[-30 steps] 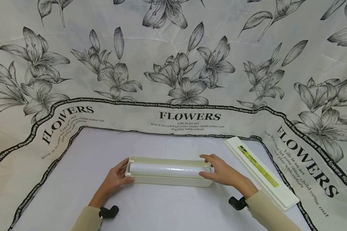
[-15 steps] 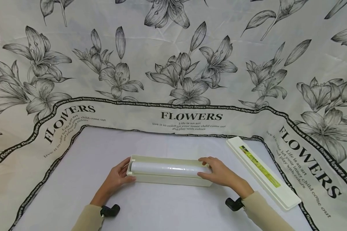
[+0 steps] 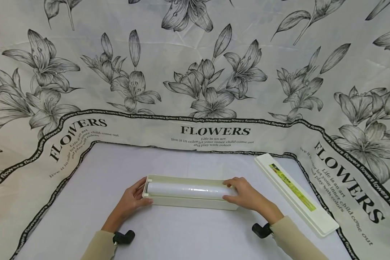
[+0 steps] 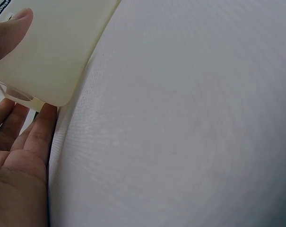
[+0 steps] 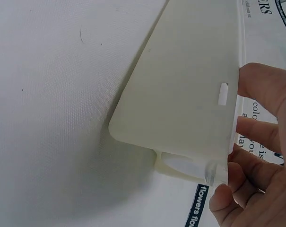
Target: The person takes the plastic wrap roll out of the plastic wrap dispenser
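Observation:
A cream plastic cling film dispenser box (image 3: 195,203) lies lengthwise on the white surface. Inside it is a shiny white roll of cling film (image 3: 188,189). My left hand (image 3: 133,196) grips the box's left end, thumb in front and fingers round the end and back. In the left wrist view, that thumb (image 4: 13,35) lies against the box wall. My right hand (image 3: 245,195) reaches over the right end, thumb and fingers curled across the end of the roll, which they partly hide. In the right wrist view, its lower fingers (image 5: 249,175) bend close by the box's end.
The long white lid (image 3: 295,195) with a yellow-green label lies slanted at the right, beyond the right hand. Behind the white surface (image 3: 195,234) hangs a flower-printed cloth (image 3: 211,90). Each wrist carries a small black camera.
The right hand has moved slightly left and its fingers have come in closer over the roll's right end. The left hand keeps its grip. The lid stays in place.

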The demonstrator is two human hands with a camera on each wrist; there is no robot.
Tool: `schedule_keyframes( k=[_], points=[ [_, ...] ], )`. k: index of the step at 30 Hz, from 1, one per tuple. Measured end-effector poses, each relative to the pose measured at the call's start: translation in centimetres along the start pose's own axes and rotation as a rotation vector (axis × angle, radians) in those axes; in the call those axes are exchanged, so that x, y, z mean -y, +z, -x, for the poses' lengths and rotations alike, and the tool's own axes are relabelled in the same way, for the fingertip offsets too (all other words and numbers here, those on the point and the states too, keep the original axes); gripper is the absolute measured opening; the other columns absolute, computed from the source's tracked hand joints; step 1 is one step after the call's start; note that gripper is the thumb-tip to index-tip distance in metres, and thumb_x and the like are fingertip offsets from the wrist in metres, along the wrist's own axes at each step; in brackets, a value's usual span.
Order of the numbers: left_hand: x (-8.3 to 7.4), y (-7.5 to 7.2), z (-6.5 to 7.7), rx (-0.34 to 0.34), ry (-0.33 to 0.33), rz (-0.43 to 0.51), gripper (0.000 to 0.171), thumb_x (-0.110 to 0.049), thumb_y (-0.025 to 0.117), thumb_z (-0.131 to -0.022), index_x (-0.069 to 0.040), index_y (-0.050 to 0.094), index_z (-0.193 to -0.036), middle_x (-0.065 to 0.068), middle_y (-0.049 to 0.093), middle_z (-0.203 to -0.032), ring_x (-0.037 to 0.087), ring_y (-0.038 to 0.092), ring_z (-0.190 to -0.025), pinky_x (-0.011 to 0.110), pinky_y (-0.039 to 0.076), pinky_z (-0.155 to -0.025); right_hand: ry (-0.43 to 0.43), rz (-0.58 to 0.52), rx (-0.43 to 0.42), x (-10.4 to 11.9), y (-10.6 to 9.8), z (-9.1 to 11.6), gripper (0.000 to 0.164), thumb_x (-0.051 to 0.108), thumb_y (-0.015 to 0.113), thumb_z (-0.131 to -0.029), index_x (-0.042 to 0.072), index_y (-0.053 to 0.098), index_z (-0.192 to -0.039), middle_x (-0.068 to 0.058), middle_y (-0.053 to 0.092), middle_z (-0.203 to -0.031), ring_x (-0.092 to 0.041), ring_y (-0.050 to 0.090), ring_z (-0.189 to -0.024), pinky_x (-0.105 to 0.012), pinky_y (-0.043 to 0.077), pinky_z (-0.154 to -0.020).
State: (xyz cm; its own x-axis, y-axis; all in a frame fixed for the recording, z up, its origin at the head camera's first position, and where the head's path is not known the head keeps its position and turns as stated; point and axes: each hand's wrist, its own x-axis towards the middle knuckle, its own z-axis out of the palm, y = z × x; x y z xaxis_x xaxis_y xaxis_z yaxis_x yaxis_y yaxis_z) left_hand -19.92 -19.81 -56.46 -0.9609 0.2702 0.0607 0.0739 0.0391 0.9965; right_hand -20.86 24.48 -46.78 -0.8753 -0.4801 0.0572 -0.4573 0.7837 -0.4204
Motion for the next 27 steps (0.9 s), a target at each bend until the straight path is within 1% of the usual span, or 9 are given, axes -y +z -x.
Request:
schedule_keyframes(
  k=[4, 7, 11, 15, 22, 27],
  points=[
    [0.0, 0.0, 0.1, -0.002, -0.001, -0.001, 0.101, -0.004, 0.085, -0.082, 0.002, 0.023, -0.162, 0.025, 0.027, -0.166, 0.04, 0.028, -0.153, 0.009, 0.042, -0.105, -0.003, 0.012, 0.014, 0.0, 0.0, -0.2, 0.041, 0.028, 0.081, -0.089, 0.002, 0.071, -0.12, -0.006, 0.07, -0.109, -0.023, 0.056, -0.1, -0.041, 0.052, -0.084],
    [-0.1, 0.1, 0.1, -0.006, -0.004, -0.008, 0.101, -0.006, 0.085, -0.082, 0.001, 0.023, -0.162, 0.024, 0.027, -0.166, 0.041, 0.028, -0.154, 0.009, 0.042, -0.105, 0.022, 0.017, 0.039, 0.1, 0.0, -0.3, 0.038, 0.027, 0.081, -0.09, 0.003, 0.072, -0.118, -0.006, 0.07, -0.111, -0.021, 0.055, -0.099, -0.04, 0.053, -0.084],
    [-0.1, 0.1, 0.1, -0.013, -0.005, -0.019, 0.101, -0.006, 0.085, -0.082, 0.0, 0.024, -0.162, 0.024, 0.028, -0.167, 0.04, 0.028, -0.154, 0.009, 0.041, -0.106, 0.044, 0.024, 0.074, 0.2, -0.2, -0.6, 0.037, 0.027, 0.081, -0.09, 0.003, 0.072, -0.116, -0.007, 0.072, -0.112, -0.02, 0.055, -0.099, -0.042, 0.053, -0.086],
    [-0.1, 0.1, 0.1, -0.016, -0.004, -0.03, 0.1, -0.006, 0.085, -0.082, 0.001, 0.024, -0.162, 0.024, 0.028, -0.166, 0.04, 0.029, -0.153, 0.009, 0.041, -0.106, 0.03, 0.026, 0.095, 0.1, -0.4, -1.0, 0.037, 0.027, 0.081, -0.089, 0.002, 0.072, -0.114, -0.006, 0.073, -0.109, -0.02, 0.058, -0.099, -0.043, 0.054, -0.086],
    [-0.2, 0.2, 0.1, -0.019, -0.006, -0.034, 0.1, -0.007, 0.085, -0.082, 0.001, 0.024, -0.162, 0.024, 0.029, -0.166, 0.041, 0.03, -0.153, 0.009, 0.042, -0.105, -0.005, -0.002, 0.111, -0.4, -0.6, -1.3, 0.033, 0.028, 0.083, -0.087, 0.005, 0.071, -0.108, -0.001, 0.071, -0.103, -0.018, 0.057, -0.095, -0.037, 0.053, -0.081],
    [-0.1, 0.2, 0.1, -0.018, -0.01, -0.03, 0.101, -0.006, 0.085, -0.082, 0.001, 0.024, -0.162, 0.025, 0.029, -0.166, 0.041, 0.03, -0.153, 0.009, 0.042, -0.105, -0.009, -0.004, 0.109, -0.3, -0.8, -1.2, 0.034, 0.03, 0.084, -0.086, 0.006, 0.071, -0.108, 0.0, 0.071, -0.103, -0.017, 0.056, -0.094, -0.035, 0.053, -0.08]
  ],
)
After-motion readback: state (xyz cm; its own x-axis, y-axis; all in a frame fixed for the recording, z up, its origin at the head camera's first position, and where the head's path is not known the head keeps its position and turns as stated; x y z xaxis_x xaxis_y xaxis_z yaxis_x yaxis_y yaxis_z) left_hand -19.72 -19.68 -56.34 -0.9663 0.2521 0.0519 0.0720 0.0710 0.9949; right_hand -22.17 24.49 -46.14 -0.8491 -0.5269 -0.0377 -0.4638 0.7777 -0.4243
